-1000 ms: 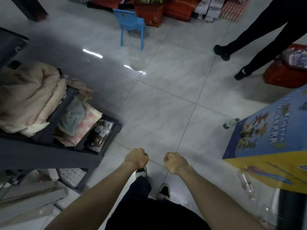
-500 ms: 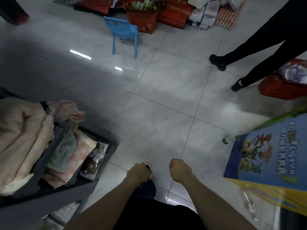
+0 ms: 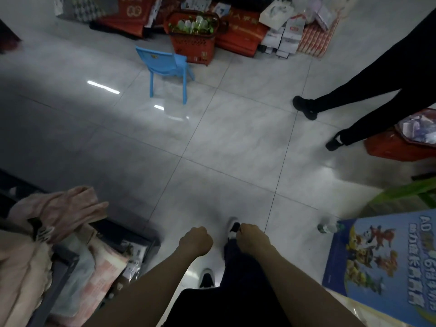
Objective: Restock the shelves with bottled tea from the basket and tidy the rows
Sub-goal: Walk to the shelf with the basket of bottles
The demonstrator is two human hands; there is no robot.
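Note:
A red plastic basket (image 3: 192, 44) full of bottled tea (image 3: 193, 24) with green caps and labels stands on the floor at the far side of the room, behind a small blue chair (image 3: 165, 61). My left hand (image 3: 195, 240) and my right hand (image 3: 251, 237) are held low in front of me as fists. Both hold nothing and are far from the basket. No shelf of tea is in view.
Another person's black-clad legs (image 3: 354, 114) stand at the right. A second red basket (image 3: 401, 142) sits behind them. A blue printed display box (image 3: 382, 263) with a loose bottle (image 3: 328, 226) beside it is at my right; a dark rack with cloths (image 3: 52, 232) is at my left.
The view has moved forward across the tiled floor. The red basket and blue chair are nearer and fuller in view. My fists stay closed in front of me.

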